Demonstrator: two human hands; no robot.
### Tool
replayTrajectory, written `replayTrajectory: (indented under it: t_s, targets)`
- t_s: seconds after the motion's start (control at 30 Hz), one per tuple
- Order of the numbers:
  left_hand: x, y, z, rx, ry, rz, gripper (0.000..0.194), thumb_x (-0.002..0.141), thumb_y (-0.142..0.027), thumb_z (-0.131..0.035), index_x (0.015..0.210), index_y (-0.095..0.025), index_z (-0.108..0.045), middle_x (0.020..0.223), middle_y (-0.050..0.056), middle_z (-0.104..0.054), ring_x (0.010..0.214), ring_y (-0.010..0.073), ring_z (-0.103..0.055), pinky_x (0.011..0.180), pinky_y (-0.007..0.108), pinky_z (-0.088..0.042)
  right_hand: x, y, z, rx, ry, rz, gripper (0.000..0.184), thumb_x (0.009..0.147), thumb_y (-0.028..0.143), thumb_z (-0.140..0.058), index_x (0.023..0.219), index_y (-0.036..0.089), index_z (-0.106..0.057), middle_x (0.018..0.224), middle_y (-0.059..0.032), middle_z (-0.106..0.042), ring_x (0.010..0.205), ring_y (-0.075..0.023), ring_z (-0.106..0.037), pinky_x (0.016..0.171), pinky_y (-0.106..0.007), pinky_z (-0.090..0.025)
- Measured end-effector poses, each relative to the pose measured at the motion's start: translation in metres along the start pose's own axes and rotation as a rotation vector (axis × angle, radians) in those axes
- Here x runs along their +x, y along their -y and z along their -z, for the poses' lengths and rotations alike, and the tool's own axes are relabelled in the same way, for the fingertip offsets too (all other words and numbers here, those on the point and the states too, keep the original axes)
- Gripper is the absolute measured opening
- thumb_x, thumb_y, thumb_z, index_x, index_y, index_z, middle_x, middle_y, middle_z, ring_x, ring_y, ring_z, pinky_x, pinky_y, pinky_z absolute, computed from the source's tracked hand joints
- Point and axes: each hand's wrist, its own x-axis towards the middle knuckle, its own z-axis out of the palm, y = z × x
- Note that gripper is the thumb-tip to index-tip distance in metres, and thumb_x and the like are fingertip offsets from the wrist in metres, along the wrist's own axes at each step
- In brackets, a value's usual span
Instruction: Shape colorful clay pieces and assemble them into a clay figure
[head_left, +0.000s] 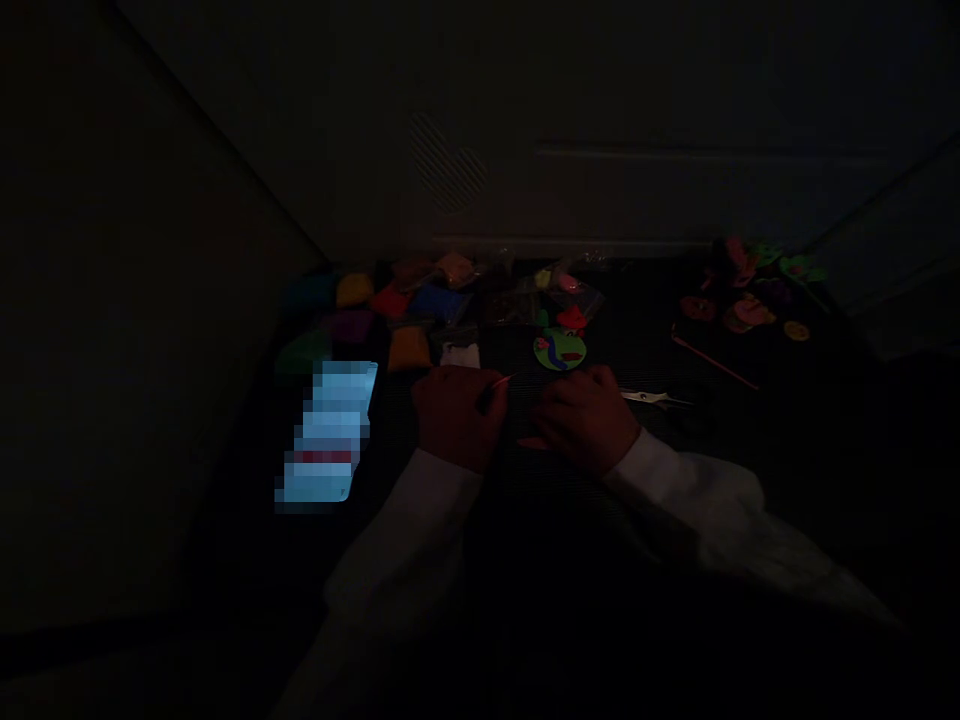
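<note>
The scene is very dark. My left hand (pixel 459 415) is closed, and a thin reddish stick (pixel 501 382) pokes out between its thumb and fingers. To its right, my right hand (pixel 589 415) is held low over the dark table with its fingers bent together. A pinkish tapered shape (pixel 532 442) shows under those fingers; I cannot tell whether it is a thumb or a piece of clay. Just beyond both hands lies a green clay disc (pixel 559 350) with blue, red and brown clay parts on it. Scissors (pixel 651 398) lie beside my right hand.
A lit phone (pixel 330 432), its screen blurred out, lies left of my left hand. Bags of coloured clay, such as an orange one (pixel 409 348) and a blue one (pixel 439 302), line the back. At right are clay figures (pixel 748 312) and a thin pink stick (pixel 716 362).
</note>
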Motion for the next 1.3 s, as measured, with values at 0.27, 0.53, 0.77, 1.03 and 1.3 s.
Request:
replayTrajectory:
  t_s: [0.27,0.53,0.77,1.03,1.3]
  targets:
    - [0.0,-0.002,0.0,-0.071,0.045,-0.052,0.015,0.074,-0.03,-0.054,0.079,-0.02,-0.064,0.078,0.002,-0.066,0.081,0.0197,-0.055,0.075,0.036,-0.037,-0.003,-0.005,0.011,0.321,-0.177,-0.166,0.009,0.075,0.025,-0.054,0.08,0.018,-0.057,0.083,-0.0013,-0.062,0.083,-0.015,-0.053,0.078,-0.032,-0.031]
    - [-0.004,-0.01,-0.001,-0.133,0.095,-0.197,0.015,0.075,-0.03,-0.053,0.079,-0.02,-0.063,0.079,0.001,-0.067,0.082,0.0188,-0.055,0.076,0.036,-0.037,-0.003,-0.005,0.012,0.407,-0.229,-0.195,0.019,0.073,0.021,-0.056,0.092,0.017,-0.056,0.079,-0.0013,-0.062,0.075,-0.0135,-0.055,0.073,-0.03,-0.038]
    - [-0.005,-0.011,-0.003,-0.15,0.07,-0.273,0.013,0.076,-0.027,-0.053,0.078,-0.019,-0.062,0.077,0.001,-0.066,0.08,0.0183,-0.055,0.075,0.036,-0.037,-0.004,-0.008,0.007,0.349,-0.189,-0.099,0.022,0.077,0.023,-0.052,0.097,0.017,-0.059,0.084,-0.004,-0.064,0.082,-0.0151,-0.056,0.077,-0.033,-0.037]
    - [-0.006,-0.01,-0.005,-0.163,0.038,-0.273,0.011,0.075,-0.027,-0.055,0.077,-0.019,-0.062,0.077,0.0,-0.066,0.078,0.018,-0.055,0.075,0.036,-0.037,-0.003,-0.01,0.008,0.35,-0.211,-0.1,0.013,0.078,0.024,-0.053,0.084,0.018,-0.063,0.079,-0.0019,-0.065,0.079,-0.0148,-0.058,0.075,-0.032,-0.038]
    - [-0.005,-0.006,-0.006,-0.139,0.03,-0.217,0.012,0.074,-0.028,-0.055,0.078,-0.019,-0.063,0.076,0.001,-0.066,0.078,0.0181,-0.055,0.073,0.035,-0.038,-0.006,-0.014,0.014,0.39,-0.28,-0.192,0.014,0.073,0.032,-0.059,0.076,0.018,-0.06,0.075,-0.0014,-0.064,0.074,-0.014,-0.056,0.072,-0.03,-0.04]
